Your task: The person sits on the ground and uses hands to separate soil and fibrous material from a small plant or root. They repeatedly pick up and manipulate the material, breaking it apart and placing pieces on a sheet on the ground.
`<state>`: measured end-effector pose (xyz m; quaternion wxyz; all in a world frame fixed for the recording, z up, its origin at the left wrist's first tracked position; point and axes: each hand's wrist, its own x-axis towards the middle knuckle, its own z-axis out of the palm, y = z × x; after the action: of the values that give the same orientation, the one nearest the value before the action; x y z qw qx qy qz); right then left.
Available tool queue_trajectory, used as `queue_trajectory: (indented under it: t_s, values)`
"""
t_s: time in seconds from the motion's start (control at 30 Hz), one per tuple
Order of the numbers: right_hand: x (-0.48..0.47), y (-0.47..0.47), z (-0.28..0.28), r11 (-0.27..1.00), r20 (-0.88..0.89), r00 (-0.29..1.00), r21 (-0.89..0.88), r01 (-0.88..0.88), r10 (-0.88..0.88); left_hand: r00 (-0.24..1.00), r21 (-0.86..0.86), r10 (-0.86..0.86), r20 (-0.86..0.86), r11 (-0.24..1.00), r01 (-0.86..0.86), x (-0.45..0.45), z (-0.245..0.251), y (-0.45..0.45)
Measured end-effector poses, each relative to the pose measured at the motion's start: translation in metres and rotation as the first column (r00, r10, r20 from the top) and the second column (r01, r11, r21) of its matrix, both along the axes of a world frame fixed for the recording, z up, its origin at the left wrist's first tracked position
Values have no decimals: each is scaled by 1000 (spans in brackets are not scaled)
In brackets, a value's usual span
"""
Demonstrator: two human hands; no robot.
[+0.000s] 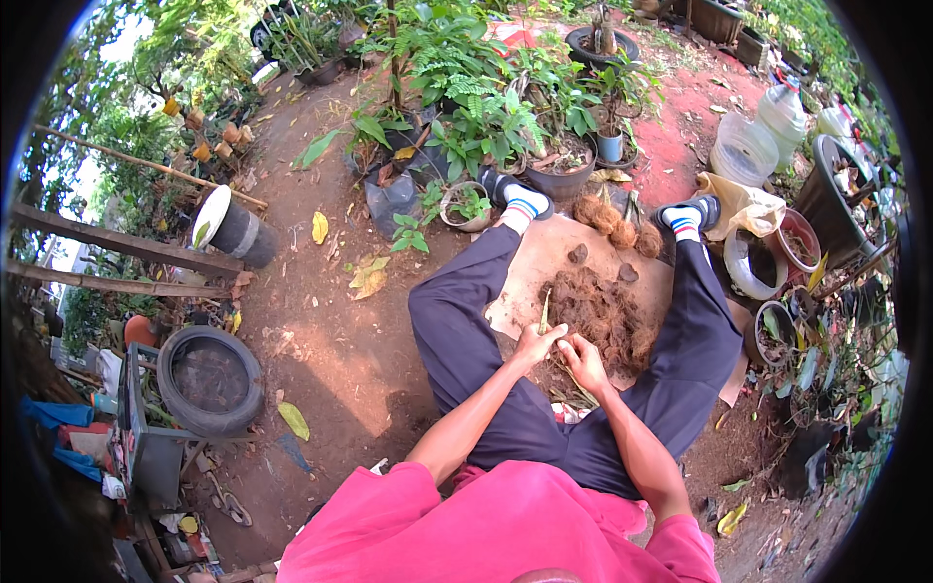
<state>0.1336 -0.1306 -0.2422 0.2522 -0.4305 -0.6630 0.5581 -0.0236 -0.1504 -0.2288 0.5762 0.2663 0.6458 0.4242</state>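
My left hand (536, 342) is closed around a thin pale green plant cutting (544, 313), whose tip points away from me. Close beside it, my right hand (585, 358) has its fingers bent near the lower end of the cutting; whether they pinch anything is too small to tell. Between my legs, a heap of brown coconut fibre (601, 310) lies on a light brown sheet (525, 291). Two dark lumps (577, 253) rest above the heap. Several fibre-wrapped root balls (605, 217) with short green stems lie between my feet. Long thin plant pieces (572, 393) lie under my hands.
Potted plants (474, 109) stand beyond my feet. To the right are a white ring-shaped pot (754, 266), a reddish pot (799, 240), a large black pot (834, 193) and a clear plastic container (743, 149). At left lie a tyre (210, 380) and a dark bucket (251, 232).
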Motion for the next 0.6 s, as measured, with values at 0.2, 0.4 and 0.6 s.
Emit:
queue_trajectory:
  t_s: [0.2,0.4,0.6]
  values:
    - [-2,-1,13,969,142,988,231,-89,57,999,-67,17,-33,998,-19,-3,-1,-2]
    - [-3,-2,17,985,141,986,134,-105,86,995,-59,25,-95,998,-30,-4,-3,-3]
    - [-6,1,18,990,55,991,68,-123,119,979,-29,34,-202,999,-40,-6,4,1]
